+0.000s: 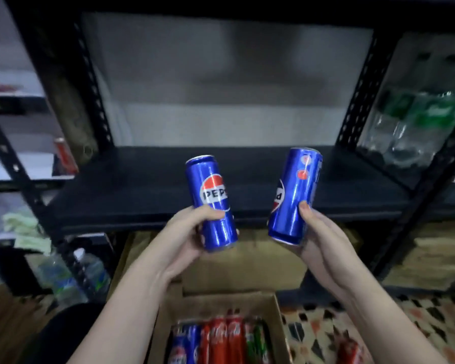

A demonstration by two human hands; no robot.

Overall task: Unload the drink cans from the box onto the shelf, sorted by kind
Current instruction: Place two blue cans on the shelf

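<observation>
Black metal shelf [147, 185]: a dark empty-looking board between perforated uprights, with a pale back panel behind it; both raised cans sit in front of its front edge.
Cardboard box [275, 319]: open on the patterned floor below the arms, holding cans lying side by side: blue Pepsi at the left, red ones with white Coca-Cola script in the middle, green ones at the right whose label is too blurred to read.
Neighbouring bay at right: clear bottles with green labels [428, 109], writing unreadable.
Left hand [187, 232]: wrapped around the lower half of the left Pepsi can [213, 200], thumb across the front; the can stands nearly upright and shows the red, white and blue globe with "PEPS" legible.
Right hand [323, 237]: clasped on the base of the right Pepsi can [294, 195], thumb on its side; the can leans top-right, its logo turned away so only a "d"-like letter fragment shows at the edge.
Spacing: the two hands are apart, each with its own can.
</observation>
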